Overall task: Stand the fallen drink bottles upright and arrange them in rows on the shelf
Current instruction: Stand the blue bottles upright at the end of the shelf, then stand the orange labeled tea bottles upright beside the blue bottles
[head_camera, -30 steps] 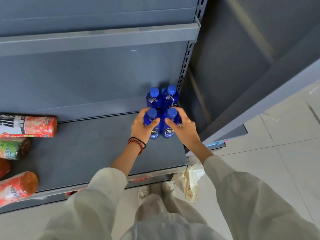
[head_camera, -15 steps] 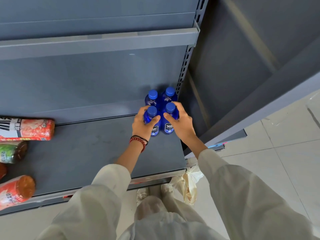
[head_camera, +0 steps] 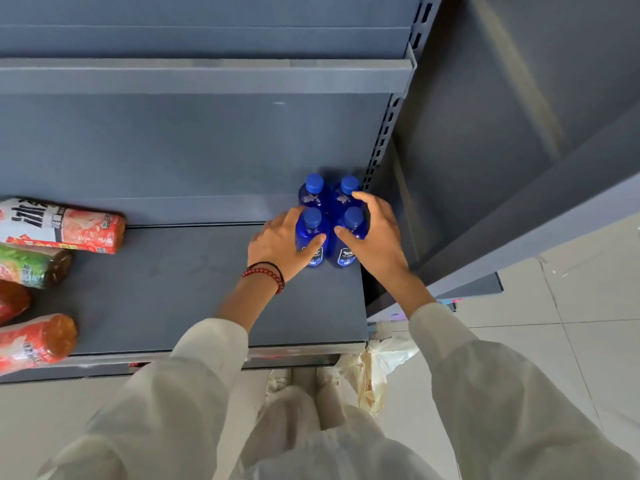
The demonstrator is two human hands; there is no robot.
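Left hand grip and right hand grip each wrap one upright front blue plastic bottle at the grey metal shelf right end; fallen orange-labelled bottles lie far left, long axes sideways, left hand nearer.

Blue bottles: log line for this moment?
four blue bottles upright, back right of shelf | left hand, right hand cupping front pair | other bottles lying left
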